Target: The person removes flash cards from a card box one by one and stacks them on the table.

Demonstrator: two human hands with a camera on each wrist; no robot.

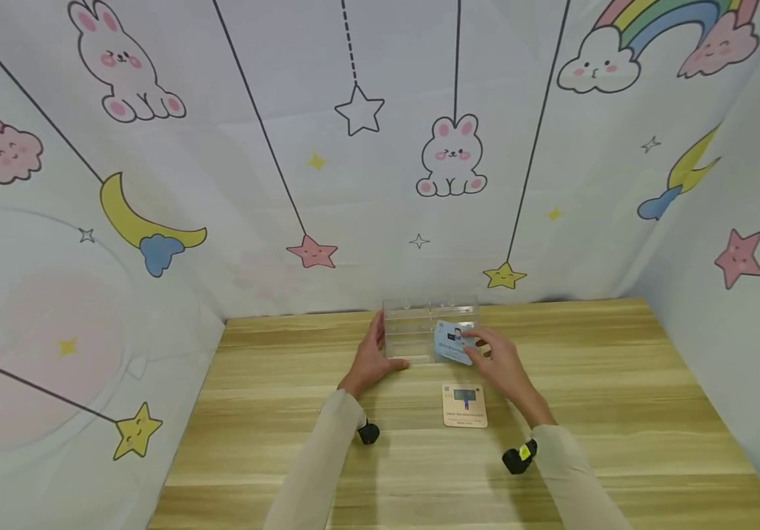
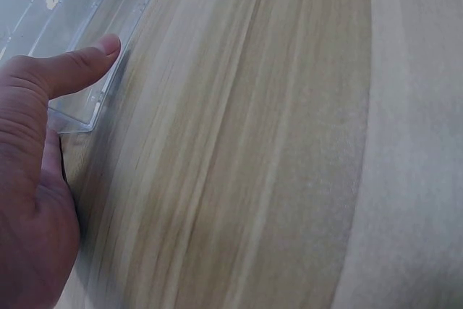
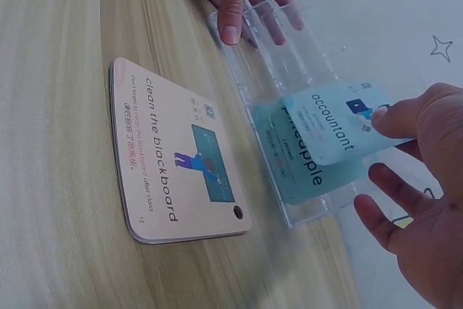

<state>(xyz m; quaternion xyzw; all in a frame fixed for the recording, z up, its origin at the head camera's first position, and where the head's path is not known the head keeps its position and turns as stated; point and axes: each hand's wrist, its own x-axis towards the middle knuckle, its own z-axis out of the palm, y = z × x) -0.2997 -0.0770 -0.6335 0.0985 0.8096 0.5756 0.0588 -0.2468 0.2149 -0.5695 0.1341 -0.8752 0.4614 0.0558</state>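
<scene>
A clear plastic card rack (image 1: 409, 318) with tiered slots stands at the back of the table. My left hand (image 1: 369, 361) grips its left end, thumb along the front edge and fingers round the side. My right hand (image 1: 502, 364) pinches a light blue "accountant" flashcard (image 3: 329, 124) between thumb and fingers, holding it tilted over the rack's right half. Partly behind that card, a teal "pineapple" flashcard (image 3: 298, 186) sits in the rack's front right part. In the left wrist view, the left thumb (image 2: 87, 63) lies over the rack's edge.
A stack of cream flashcards (image 1: 464, 416), topped by "clean the blackboard", lies on the wooden table (image 1: 274, 442) in front of the rack. Close behind the rack hangs a white cloth wall (image 1: 366, 272) printed with rabbits and stars. More cloth rises at both sides.
</scene>
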